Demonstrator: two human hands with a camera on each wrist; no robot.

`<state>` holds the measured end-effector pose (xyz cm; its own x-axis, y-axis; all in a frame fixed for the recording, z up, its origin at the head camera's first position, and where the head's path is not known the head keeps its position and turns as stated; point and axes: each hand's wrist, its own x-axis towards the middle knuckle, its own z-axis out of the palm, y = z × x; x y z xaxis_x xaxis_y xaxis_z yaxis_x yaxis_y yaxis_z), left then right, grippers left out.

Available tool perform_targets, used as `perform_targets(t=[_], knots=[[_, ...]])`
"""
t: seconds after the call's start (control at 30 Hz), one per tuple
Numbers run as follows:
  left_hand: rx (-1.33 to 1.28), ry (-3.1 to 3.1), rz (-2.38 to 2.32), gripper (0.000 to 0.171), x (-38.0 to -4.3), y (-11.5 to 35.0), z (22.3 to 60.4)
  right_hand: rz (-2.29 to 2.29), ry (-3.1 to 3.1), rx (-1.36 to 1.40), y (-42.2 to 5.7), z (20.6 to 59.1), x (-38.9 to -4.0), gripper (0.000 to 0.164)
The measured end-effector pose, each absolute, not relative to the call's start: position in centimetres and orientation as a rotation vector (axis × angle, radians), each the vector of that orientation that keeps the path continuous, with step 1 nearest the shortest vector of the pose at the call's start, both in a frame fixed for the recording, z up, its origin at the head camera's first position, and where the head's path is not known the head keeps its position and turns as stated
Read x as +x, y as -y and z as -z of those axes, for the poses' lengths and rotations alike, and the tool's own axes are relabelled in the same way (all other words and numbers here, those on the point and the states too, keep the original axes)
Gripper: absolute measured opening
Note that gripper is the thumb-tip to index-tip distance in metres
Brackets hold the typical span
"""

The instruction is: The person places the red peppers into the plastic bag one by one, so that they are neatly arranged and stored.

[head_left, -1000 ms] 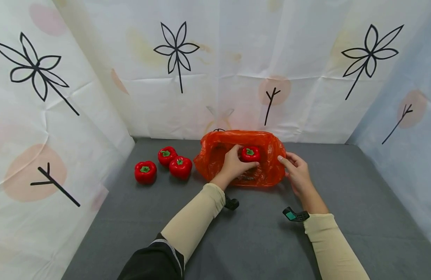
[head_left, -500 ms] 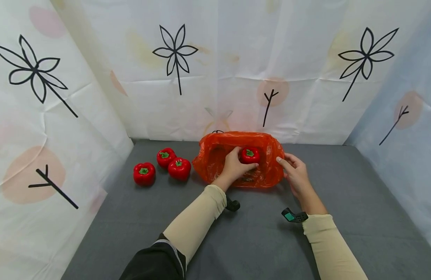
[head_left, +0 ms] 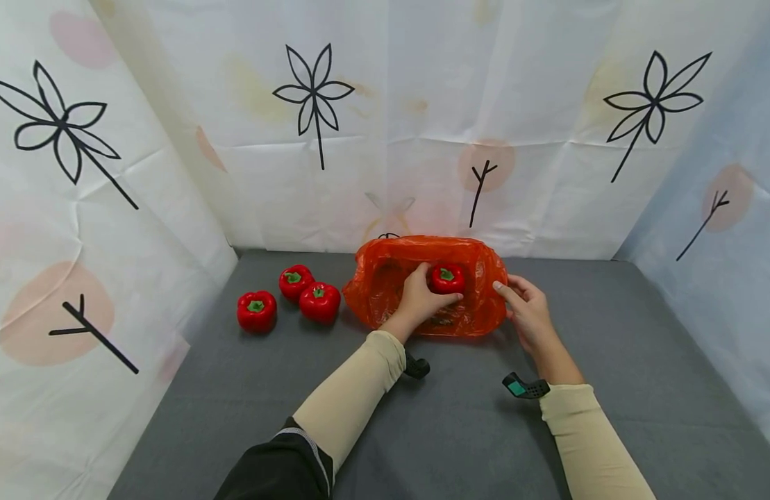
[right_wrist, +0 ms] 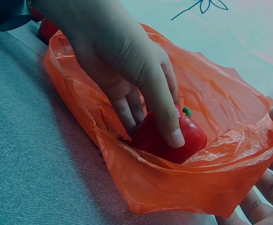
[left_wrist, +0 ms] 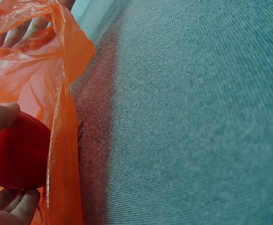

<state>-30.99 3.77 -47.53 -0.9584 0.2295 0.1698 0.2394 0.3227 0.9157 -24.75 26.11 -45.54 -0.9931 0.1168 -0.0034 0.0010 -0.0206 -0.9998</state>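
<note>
An orange plastic bag (head_left: 378, 288) lies with its mouth spread wide at the back middle of the table. Inside it, toward the right, is a red bell pepper (head_left: 447, 278) with a green stem. My left hand (head_left: 421, 297) reaches into the bag and grips this pepper, thumb on the near side and fingers on the far side. At the bag's right rim, my right hand (head_left: 527, 311) pinches the plastic between thumb and fingers. The right wrist view shows the gripped pepper (right_wrist: 192, 140) low within the bag's walls, the rim (right_wrist: 188, 176) passing in front of it.
To the left of the bag stand three more red bell peppers, a front-left one (head_left: 256, 311), a back one (head_left: 295, 281) and one nearest the bag (head_left: 319, 303). A grey cloth covers the table (head_left: 472, 437). White printed curtains (head_left: 391, 104) enclose the back and sides.
Both hands keep their holds on the pepper and the bag's rim. The head view has shifted slightly; otherwise almost nothing has moved.
</note>
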Motion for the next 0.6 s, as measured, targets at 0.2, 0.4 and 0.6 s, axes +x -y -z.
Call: perform_targets(t=[0.2,0.4,0.6], knots=[[-0.458,2.562,1.761,0.079,-30.9,-3.7,47.5,-2.186,2.146,-0.132,-26.1,45.6,-24.6,0.040],[-0.425,2.569,1.805,0.079,-30.7,-3.2,47.5,-2.200,2.138,-0.124,-26.1,45.6,-24.7,0.032],[-0.434,2.557,1.848,0.080,-30.5,-2.4,47.5,-2.188,2.138,-0.106,-26.1,45.6,-24.7,0.032]])
